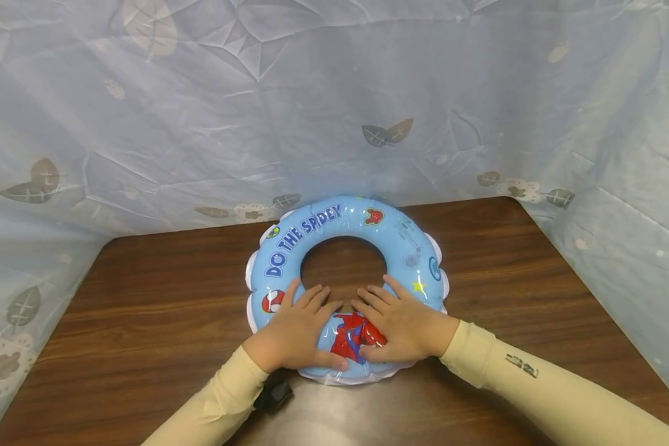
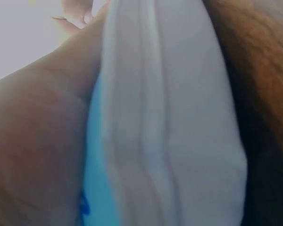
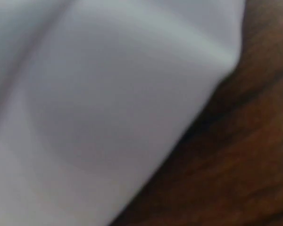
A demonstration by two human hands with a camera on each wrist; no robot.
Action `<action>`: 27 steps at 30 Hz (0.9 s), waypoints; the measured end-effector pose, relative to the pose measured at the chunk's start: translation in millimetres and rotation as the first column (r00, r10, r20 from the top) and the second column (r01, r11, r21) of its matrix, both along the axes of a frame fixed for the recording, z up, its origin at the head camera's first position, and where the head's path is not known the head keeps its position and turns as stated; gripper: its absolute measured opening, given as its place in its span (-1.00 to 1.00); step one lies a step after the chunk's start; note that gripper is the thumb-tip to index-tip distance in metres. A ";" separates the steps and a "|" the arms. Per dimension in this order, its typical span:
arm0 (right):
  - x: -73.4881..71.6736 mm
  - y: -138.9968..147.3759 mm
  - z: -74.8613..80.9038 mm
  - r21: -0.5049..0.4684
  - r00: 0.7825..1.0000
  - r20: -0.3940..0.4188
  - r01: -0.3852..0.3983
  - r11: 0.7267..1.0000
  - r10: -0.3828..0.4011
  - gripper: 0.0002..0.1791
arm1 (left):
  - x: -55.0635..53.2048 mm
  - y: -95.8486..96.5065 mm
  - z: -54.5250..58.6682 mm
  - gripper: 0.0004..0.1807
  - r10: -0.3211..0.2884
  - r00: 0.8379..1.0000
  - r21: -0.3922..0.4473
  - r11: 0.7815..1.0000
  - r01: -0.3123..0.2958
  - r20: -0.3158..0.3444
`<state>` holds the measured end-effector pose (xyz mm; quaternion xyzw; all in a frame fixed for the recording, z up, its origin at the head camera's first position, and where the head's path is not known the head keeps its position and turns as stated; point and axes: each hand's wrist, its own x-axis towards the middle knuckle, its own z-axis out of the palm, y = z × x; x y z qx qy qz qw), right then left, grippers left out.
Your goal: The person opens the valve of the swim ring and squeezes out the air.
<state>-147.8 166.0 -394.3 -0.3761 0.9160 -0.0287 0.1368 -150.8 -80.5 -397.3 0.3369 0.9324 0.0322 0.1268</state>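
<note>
A light blue inflatable swim ring (image 1: 357,218) lies flat, printed with "DO THE SPIDEY" lettering and red figures. Both hands rest on its near side. My left hand (image 1: 297,334) lies on the near left part, fingers stretched toward the hole and thumb pointing right. Opposite it, my right hand (image 1: 406,325) presses on the near right part beside a red printed figure (image 1: 354,334), fingertips at the inner rim. The left wrist view shows the ring's pale seam edge (image 2: 193,117) close up next to the hand. A blurred white edge (image 3: 113,103) fills much of the right wrist view.
Under the ring is a dark brown wooden table (image 1: 161,310) with rounded far corners. A pale grey-blue curtain (image 1: 201,111) with leaf prints hangs behind it and at both sides. A small black device (image 1: 274,394) sits under the left wrist.
</note>
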 end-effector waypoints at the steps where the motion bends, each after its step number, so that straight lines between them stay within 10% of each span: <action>1: 0.2 0.1 -0.1 0.003 1.000 0.001 0.001 1.000 -0.001 -0.07 | 0.1 0.6 0.0 0.16 0.002 1.000 -0.010 1.000 -0.002 -0.006; 14: 3.2 0.9 -2.3 -0.003 0.999 -0.040 0.001 1.000 -0.001 -0.09 | 1.5 4.2 2.9 0.18 0.008 1.000 -0.059 0.998 -0.010 -0.026; 27: -5.8 7.9 5.8 -0.111 0.991 0.126 0.052 0.992 -0.038 -0.01 | 3.3 -3.0 7.8 0.13 0.039 0.999 0.065 0.997 -0.039 0.010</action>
